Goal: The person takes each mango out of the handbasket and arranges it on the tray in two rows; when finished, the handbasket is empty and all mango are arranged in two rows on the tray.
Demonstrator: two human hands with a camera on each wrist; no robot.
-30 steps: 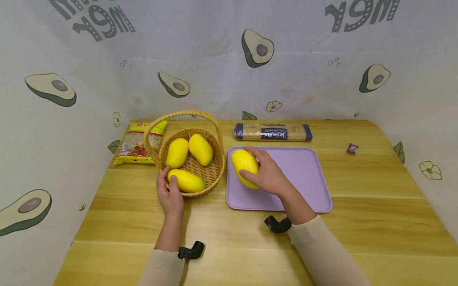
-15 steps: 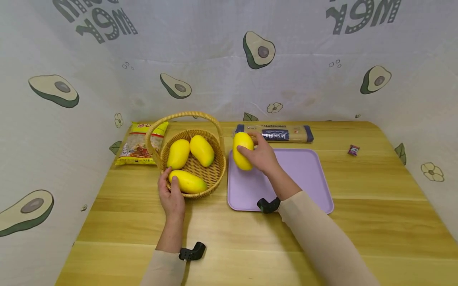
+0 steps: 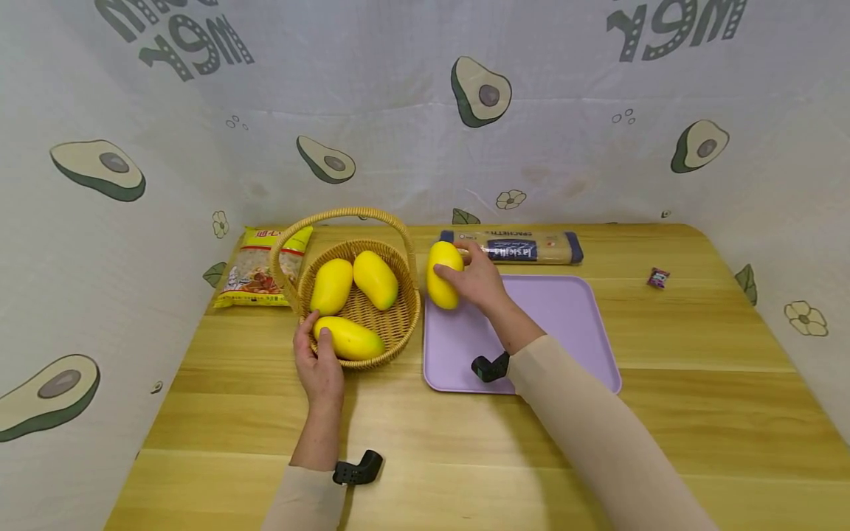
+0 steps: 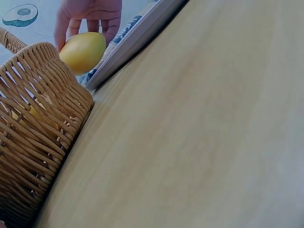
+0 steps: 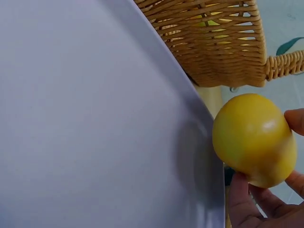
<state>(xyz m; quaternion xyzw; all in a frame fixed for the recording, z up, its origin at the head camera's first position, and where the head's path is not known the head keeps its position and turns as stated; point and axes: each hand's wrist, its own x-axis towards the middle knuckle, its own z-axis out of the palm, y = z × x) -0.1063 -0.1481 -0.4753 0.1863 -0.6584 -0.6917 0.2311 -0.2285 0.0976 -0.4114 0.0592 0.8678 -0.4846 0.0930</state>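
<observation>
My right hand holds a yellow mango between thumb and fingers, raised over the far left corner of the lilac tray. In the right wrist view this mango hangs just past the tray's edge, its shadow falling on the tray. On the left, my left hand grips the near left rim of a wicker basket, thumb over the rim beside a mango. Two more mangoes lie farther back inside, one on the left and one on the right.
A yellow food packet lies behind the basket's left side. The spaghetti pack stretches along the back of the table behind the tray. Far to the right is a small purple wrapped sweet. The basket's tall handle arches over it.
My right hand has lifted the mango up off the tray area, moving it away from me and slightly left. The left hand has stayed at the basket rim.
</observation>
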